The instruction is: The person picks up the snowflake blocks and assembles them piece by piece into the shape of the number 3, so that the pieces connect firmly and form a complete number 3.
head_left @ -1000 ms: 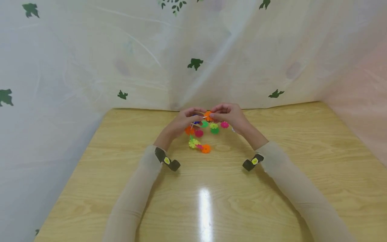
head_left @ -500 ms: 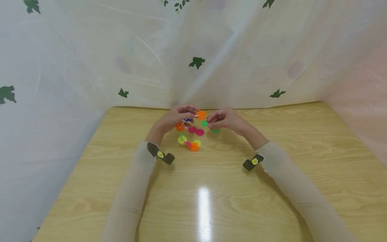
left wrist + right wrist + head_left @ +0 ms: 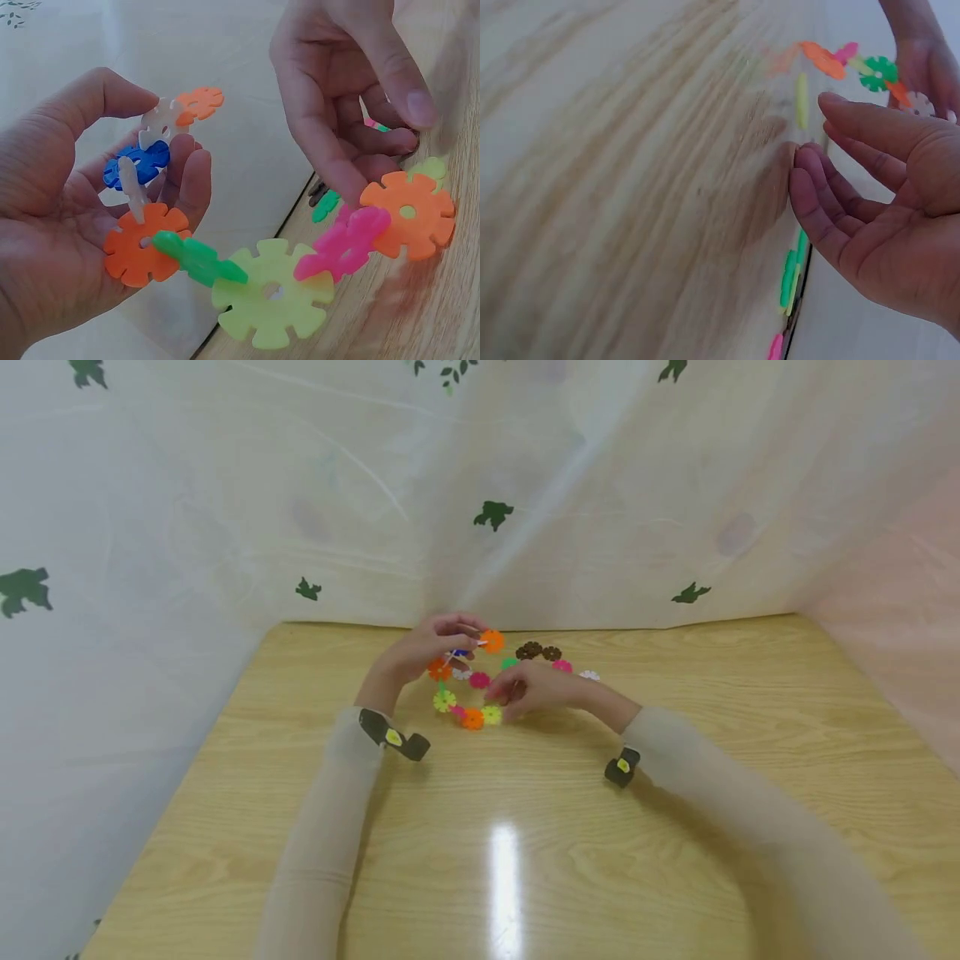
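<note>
One loose yellow disc (image 3: 491, 715) is what I watch most from my distant place: it is on the counter (image 3: 420, 843), near the centre of the frame, a little below the middle. The right hand (image 3: 536, 687) is nearer to it than the left hand (image 3: 420, 652). Its fingers are apart and softly bent, and I see nothing held between them; the disc is just beside their tips, toward the lower left of the frame. The right wrist view shows it edge-on, so I judge that it lies flat. Being round, it gives no long axis to follow; its thin edge, I think, matters most. The fingers of the left hand pinch the chain (image 3: 440, 672) near its upper end. It curves down to its lower orange end (image 3: 472, 719), next to the disc; whether these two touch, I cannot tell.
</note>
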A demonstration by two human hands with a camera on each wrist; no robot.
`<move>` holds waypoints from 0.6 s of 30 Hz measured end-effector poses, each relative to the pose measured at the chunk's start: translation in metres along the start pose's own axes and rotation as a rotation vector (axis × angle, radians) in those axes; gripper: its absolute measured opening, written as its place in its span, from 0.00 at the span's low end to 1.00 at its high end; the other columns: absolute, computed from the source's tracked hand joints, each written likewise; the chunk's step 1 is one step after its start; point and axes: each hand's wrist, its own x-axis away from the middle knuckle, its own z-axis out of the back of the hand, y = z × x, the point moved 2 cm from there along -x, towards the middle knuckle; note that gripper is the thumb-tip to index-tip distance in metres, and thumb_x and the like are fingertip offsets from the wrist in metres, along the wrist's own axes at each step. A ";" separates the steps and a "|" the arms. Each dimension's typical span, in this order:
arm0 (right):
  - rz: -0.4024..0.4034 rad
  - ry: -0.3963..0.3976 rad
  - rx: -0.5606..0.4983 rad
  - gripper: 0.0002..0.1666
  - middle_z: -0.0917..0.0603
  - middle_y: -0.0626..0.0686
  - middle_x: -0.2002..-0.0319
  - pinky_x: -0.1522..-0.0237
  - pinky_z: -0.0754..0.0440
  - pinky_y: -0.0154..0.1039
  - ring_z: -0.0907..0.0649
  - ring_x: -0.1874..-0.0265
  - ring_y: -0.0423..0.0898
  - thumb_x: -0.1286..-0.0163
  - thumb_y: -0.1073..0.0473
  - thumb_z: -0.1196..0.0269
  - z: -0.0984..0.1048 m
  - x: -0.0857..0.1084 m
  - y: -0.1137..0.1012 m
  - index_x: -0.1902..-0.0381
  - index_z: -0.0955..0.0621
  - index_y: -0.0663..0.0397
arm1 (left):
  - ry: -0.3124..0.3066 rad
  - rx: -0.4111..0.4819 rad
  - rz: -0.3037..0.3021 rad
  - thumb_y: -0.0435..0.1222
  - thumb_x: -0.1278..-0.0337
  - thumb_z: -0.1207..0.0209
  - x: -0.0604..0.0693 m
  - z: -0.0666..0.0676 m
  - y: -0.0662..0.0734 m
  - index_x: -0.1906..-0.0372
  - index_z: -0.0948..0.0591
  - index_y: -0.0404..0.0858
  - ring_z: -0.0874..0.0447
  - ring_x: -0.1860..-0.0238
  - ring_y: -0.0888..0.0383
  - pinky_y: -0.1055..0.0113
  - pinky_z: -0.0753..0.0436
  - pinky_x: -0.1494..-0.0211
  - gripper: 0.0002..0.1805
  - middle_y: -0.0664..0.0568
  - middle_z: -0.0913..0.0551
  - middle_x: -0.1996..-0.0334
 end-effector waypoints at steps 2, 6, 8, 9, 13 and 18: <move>0.024 -0.033 0.032 0.23 0.16 0.59 0.57 0.58 0.19 0.32 0.22 0.62 0.46 0.35 0.68 0.31 -0.004 -0.003 -0.003 0.42 0.18 0.64 | 0.000 0.004 -0.002 0.30 0.27 0.47 0.000 0.000 0.001 0.38 0.25 0.32 0.22 0.48 0.36 0.64 0.10 0.54 0.17 0.47 0.20 0.48; 0.042 -0.064 0.079 0.19 0.22 0.56 0.68 0.67 0.27 0.30 0.28 0.70 0.44 0.37 0.69 0.31 -0.009 -0.007 -0.007 0.47 0.17 0.65 | 0.008 0.024 -0.010 0.30 0.27 0.47 -0.002 0.000 -0.002 0.38 0.25 0.33 0.20 0.54 0.46 0.63 0.10 0.52 0.17 0.48 0.20 0.48; 0.021 -0.059 0.095 0.16 0.22 0.54 0.70 0.68 0.28 0.29 0.28 0.71 0.43 0.39 0.70 0.30 -0.009 -0.006 -0.010 0.52 0.17 0.65 | 0.020 0.040 -0.015 0.30 0.27 0.47 -0.003 -0.001 -0.003 0.38 0.25 0.32 0.20 0.54 0.45 0.63 0.10 0.52 0.16 0.48 0.20 0.49; 0.008 -0.057 0.096 0.14 0.22 0.53 0.71 0.68 0.28 0.30 0.28 0.71 0.43 0.40 0.70 0.29 -0.008 -0.005 -0.011 0.55 0.17 0.66 | 0.028 0.049 -0.017 0.30 0.26 0.47 -0.004 -0.002 -0.004 0.38 0.24 0.33 0.20 0.53 0.44 0.64 0.11 0.52 0.16 0.48 0.20 0.49; -0.062 -0.048 0.077 0.14 0.22 0.54 0.69 0.66 0.26 0.32 0.27 0.70 0.44 0.43 0.71 0.27 -0.005 0.001 -0.009 0.61 0.20 0.65 | 0.066 0.089 -0.046 0.30 0.25 0.47 -0.008 -0.007 -0.007 0.38 0.25 0.32 0.22 0.51 0.38 0.55 0.11 0.47 0.16 0.40 0.21 0.47; -0.117 0.014 0.058 0.12 0.17 0.54 0.65 0.63 0.21 0.34 0.22 0.66 0.45 0.43 0.70 0.27 0.010 0.011 0.002 0.63 0.19 0.62 | 0.112 0.122 -0.075 0.30 0.25 0.47 -0.014 -0.017 -0.011 0.38 0.25 0.33 0.20 0.52 0.40 0.51 0.11 0.46 0.16 0.43 0.21 0.48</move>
